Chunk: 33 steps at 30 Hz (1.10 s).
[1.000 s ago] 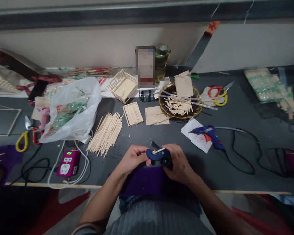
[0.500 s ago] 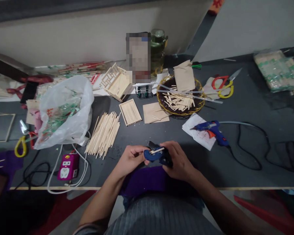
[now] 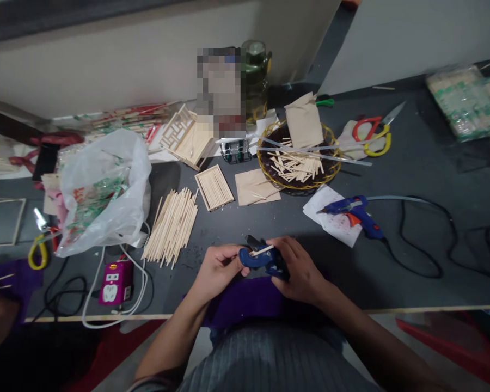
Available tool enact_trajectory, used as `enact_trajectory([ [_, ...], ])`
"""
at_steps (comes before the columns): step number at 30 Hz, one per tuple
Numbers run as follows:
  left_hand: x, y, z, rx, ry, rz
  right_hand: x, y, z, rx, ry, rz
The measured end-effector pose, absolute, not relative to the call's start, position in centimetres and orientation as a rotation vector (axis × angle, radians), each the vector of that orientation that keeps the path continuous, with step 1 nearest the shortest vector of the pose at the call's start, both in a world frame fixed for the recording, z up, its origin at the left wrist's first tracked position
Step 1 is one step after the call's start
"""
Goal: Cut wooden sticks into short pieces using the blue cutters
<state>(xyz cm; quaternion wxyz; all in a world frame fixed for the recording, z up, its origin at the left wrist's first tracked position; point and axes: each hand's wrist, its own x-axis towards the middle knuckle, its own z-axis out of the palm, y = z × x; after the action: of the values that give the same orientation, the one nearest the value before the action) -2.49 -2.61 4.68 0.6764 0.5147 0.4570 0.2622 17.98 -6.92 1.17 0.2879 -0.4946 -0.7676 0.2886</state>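
Note:
Near the table's front edge, my right hand (image 3: 300, 269) is wrapped around a blue hand cutter (image 3: 275, 264) with dark parts. A short pale wooden stick (image 3: 263, 250) lies slantwise in the cutter. My left hand (image 3: 220, 269) is closed, thumb and forefinger pinched at the cutter's left end, by the stick; its exact grip is partly hidden. Ahead and to the left lies a pile of thin wooden sticks (image 3: 171, 226). Beside it is a small wooden frame tray (image 3: 214, 188) lined with sticks.
A yellow-rimmed basket (image 3: 300, 188) holds short sticks. Right of it lie a blue glue gun (image 3: 353, 209) with its cord and scissors (image 3: 375, 136). Leftward are a plastic bag (image 3: 136, 179), a purple power socket (image 3: 116, 283) and cables. Another person's arm (image 3: 0, 321) shows at far left.
The view has shifted slightly. Both hands keep nearly the same pose on the cutter and stick; nothing has visibly been taken or let go.

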Motion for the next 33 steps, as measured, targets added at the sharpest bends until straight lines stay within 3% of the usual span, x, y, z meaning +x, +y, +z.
enact_trajectory([
  [33,-2.3,-2.9,5.2,1.118,1.136,0.556,17.0,-7.1,2.2,-1.366,-1.929,0.925],
])
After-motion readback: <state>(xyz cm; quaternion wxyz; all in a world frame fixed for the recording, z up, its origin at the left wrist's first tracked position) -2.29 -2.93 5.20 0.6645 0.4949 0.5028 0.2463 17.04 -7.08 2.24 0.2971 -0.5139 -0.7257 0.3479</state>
